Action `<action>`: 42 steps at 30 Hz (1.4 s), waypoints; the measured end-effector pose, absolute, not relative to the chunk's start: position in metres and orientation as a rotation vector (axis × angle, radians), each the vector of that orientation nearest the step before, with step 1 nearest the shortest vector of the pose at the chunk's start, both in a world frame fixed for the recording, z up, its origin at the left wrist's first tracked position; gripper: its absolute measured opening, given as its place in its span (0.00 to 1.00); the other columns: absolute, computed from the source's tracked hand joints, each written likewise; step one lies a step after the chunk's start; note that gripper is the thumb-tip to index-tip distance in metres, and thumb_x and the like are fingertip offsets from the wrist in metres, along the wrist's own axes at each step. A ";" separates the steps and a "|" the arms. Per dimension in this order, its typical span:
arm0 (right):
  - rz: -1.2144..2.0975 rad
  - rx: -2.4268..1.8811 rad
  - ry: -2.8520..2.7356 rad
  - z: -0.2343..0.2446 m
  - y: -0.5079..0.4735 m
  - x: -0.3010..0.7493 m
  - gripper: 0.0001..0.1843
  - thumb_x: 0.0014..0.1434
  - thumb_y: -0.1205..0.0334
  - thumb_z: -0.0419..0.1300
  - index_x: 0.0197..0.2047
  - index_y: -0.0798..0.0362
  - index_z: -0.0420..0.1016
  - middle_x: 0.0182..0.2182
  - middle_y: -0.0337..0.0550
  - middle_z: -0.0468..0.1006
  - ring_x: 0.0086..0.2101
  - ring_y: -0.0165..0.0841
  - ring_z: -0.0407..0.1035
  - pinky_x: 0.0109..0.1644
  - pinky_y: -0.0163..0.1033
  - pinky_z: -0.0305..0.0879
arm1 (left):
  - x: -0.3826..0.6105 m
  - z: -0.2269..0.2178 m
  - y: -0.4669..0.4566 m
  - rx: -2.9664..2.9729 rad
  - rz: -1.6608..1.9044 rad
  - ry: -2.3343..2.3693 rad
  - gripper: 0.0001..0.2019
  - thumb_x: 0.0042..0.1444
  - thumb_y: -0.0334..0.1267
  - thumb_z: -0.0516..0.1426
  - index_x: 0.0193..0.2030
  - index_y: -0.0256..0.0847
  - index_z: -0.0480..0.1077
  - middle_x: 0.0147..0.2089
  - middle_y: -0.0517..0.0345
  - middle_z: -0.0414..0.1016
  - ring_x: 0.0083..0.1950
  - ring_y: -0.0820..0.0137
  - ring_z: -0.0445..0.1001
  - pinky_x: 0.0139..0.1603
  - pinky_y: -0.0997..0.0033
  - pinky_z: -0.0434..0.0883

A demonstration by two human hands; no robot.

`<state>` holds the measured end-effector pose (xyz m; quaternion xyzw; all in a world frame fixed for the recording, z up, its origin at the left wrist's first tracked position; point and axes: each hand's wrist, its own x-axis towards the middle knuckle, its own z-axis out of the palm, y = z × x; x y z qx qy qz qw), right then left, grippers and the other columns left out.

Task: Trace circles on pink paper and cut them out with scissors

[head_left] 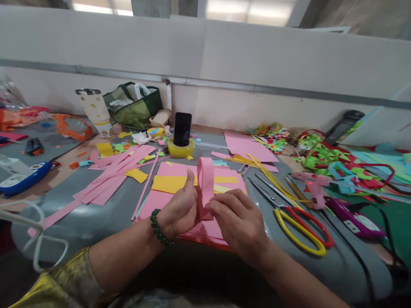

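A pink paper strip [206, 179] stands upright, curled into a loop, above the stacked pink sheets [157, 201]. My right hand [239, 220] pinches the lower right side of that strip between thumb and fingertips. From the other side my left hand [181, 205] grips it, thumb raised and the other fingers mostly hidden behind the palm and the paper. A green bead bracelet [156, 226] circles the left wrist. Yellow paper strips [167, 184] lie across the pink stack behind the hands.
Scissors with red and yellow handles [298, 226] lie at right, beside a pink glue gun [313, 188] and a purple device [356, 220]. Pink strips [115, 175] spread at left. A phone [182, 128] stands in a yellow tape roll [180, 149]; a tumbler [96, 113] stands behind.
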<state>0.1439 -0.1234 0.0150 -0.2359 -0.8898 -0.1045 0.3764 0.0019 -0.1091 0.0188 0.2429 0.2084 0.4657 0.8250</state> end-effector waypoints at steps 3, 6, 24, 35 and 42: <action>-0.223 -0.614 -2.258 0.015 -0.125 0.144 0.08 0.57 0.75 0.57 0.37 0.54 0.73 0.33 0.45 0.78 0.35 0.35 0.66 0.39 0.42 0.66 | 0.001 0.018 -0.111 0.562 0.992 0.431 0.22 0.57 0.55 0.53 0.36 0.34 0.71 0.32 0.52 0.74 0.35 0.68 0.72 0.34 0.72 0.69; -0.207 -0.604 -2.260 0.014 -0.127 0.142 0.08 0.56 0.75 0.58 0.37 0.55 0.74 0.32 0.45 0.78 0.35 0.35 0.67 0.40 0.43 0.66 | 0.001 0.018 -0.112 0.570 1.021 0.546 0.17 0.52 0.48 0.61 0.29 0.32 0.69 0.27 0.57 0.69 0.29 0.75 0.67 0.28 0.77 0.65; 0.121 -0.611 -2.255 0.021 -0.128 0.152 0.05 0.54 0.71 0.63 0.34 0.53 0.77 0.32 0.44 0.73 0.36 0.34 0.67 0.40 0.41 0.67 | -0.003 0.019 -0.113 0.627 1.088 0.719 0.11 0.58 0.32 0.55 0.25 0.32 0.67 0.23 0.60 0.63 0.26 0.76 0.61 0.30 0.76 0.61; 0.091 -0.707 -2.234 0.021 -0.141 0.146 0.05 0.54 0.68 0.64 0.35 0.51 0.76 0.32 0.44 0.73 0.35 0.35 0.66 0.38 0.41 0.66 | -0.004 0.017 -0.116 0.574 1.050 0.599 0.07 0.55 0.35 0.59 0.32 0.33 0.65 0.25 0.63 0.62 0.27 0.78 0.65 0.28 0.79 0.64; 0.685 -1.027 -1.725 0.037 -0.122 0.154 0.36 0.47 0.57 0.69 0.57 0.49 0.60 0.43 0.45 0.73 0.41 0.37 0.71 0.44 0.43 0.68 | 0.001 0.008 -0.129 0.985 0.910 0.655 0.13 0.56 0.46 0.56 0.31 0.39 0.60 0.21 0.69 0.54 0.19 0.81 0.50 0.19 0.81 0.51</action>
